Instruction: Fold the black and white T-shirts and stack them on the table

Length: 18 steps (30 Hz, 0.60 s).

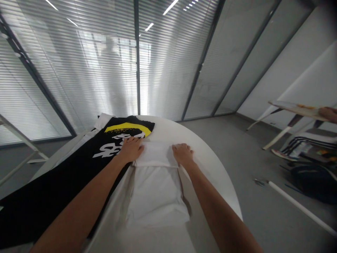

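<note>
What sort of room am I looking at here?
Probably an office or meeting room: slatted blinds hang between dark frames, a rounded white table stands in front, and another table is at the right.

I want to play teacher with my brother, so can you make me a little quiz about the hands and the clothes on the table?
1. Pick one: what colour is the big curved patch on the black cloth?
A) red
B) yellow
C) green

2. True or false: the right hand is lying on the black cloth.

3. Fill in the gap: on the table, the black cloth lies to the ____ of the white cloth.

Key:
1. B
2. False; it is by the right edge of the white cloth.
3. left
</note>
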Available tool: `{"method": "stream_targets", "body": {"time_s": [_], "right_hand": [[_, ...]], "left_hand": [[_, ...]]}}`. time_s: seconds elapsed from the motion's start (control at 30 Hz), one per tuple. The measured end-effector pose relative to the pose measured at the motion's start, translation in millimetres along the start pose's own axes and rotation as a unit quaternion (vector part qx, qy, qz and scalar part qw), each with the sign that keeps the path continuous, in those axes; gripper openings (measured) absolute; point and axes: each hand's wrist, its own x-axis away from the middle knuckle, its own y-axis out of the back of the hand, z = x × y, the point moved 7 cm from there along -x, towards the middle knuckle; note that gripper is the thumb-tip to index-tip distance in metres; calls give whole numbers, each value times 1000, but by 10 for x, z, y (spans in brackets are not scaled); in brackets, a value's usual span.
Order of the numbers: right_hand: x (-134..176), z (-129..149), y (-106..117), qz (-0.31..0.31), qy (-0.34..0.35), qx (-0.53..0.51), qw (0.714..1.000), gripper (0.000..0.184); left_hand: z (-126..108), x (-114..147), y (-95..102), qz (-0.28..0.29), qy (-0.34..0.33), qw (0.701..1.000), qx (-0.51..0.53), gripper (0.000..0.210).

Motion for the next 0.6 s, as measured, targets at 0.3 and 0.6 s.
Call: {"method": "stream_targets", "body": {"time_s": [0.3,0.6], "right_hand": [[-128,177,32,9,57,-100,993,26],[-160,65,17,88,49,-417,903,22]], "left_hand": [[74,-72,92,24,22,978,207,42],[399,-7,90,101,174,893,402,68]]}}
